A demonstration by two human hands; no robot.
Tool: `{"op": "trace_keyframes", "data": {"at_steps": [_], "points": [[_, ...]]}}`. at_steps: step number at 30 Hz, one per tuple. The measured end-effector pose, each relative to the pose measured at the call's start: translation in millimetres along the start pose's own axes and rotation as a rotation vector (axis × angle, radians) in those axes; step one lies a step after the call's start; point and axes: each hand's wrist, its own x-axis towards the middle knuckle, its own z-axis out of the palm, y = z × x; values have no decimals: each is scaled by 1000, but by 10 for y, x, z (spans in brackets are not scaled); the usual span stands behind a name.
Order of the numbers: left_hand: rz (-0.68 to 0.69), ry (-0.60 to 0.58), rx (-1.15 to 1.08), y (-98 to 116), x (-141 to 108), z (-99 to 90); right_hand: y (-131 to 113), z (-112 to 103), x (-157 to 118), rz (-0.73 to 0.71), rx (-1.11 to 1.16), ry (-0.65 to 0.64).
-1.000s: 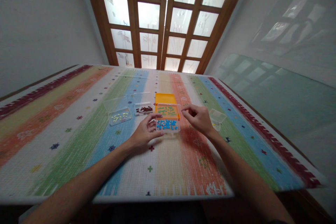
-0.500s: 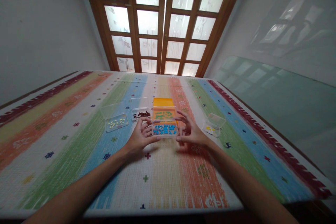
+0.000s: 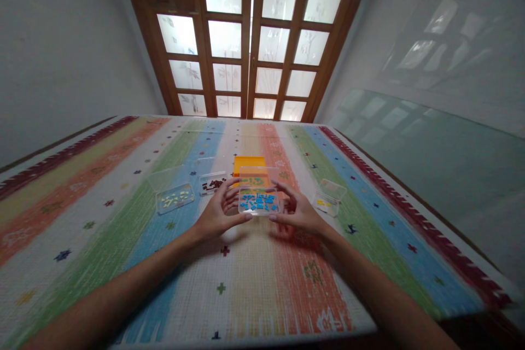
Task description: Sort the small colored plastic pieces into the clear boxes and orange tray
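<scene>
A clear plastic box point(image 3: 259, 211) with its lid raised holds many small blue pieces point(image 3: 258, 200). It is between my two hands, in front of the orange tray point(image 3: 249, 162). My left hand point(image 3: 218, 212) grips its left side, thumb at the near corner and fingers curled behind. On the opposite side, my right hand point(image 3: 302, 213) holds it the same way, with the thumb at the near right corner. Green pieces point(image 3: 252, 181) show behind the box, partly hidden by its clear lid.
To the left stand an open clear box point(image 3: 175, 206) of pale pieces and another box point(image 3: 212, 183) of dark red pieces. An open box point(image 3: 327, 205) with a few yellow pieces is at right. A striped cloth point(image 3: 254, 284) covers the table; wooden glazed doors point(image 3: 250, 65) rise beyond.
My right thumb and fingers have closed in against the box's right side. The box appears slightly nearer, hiding more of the green pieces. The whole view has shifted a little.
</scene>
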Motion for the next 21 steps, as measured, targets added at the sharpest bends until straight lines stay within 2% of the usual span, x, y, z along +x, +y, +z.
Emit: {"op": "trace_keyframes", "data": {"at_steps": [7, 15, 21], "points": [[41, 18, 12, -40, 95, 30, -2, -47, 13, -18, 36, 48], [31, 83, 49, -151, -102, -11, -2, 86, -63, 50, 109, -39], [83, 145, 117, -121, -163, 52, -32, 101, -81, 35, 114, -19]]}}
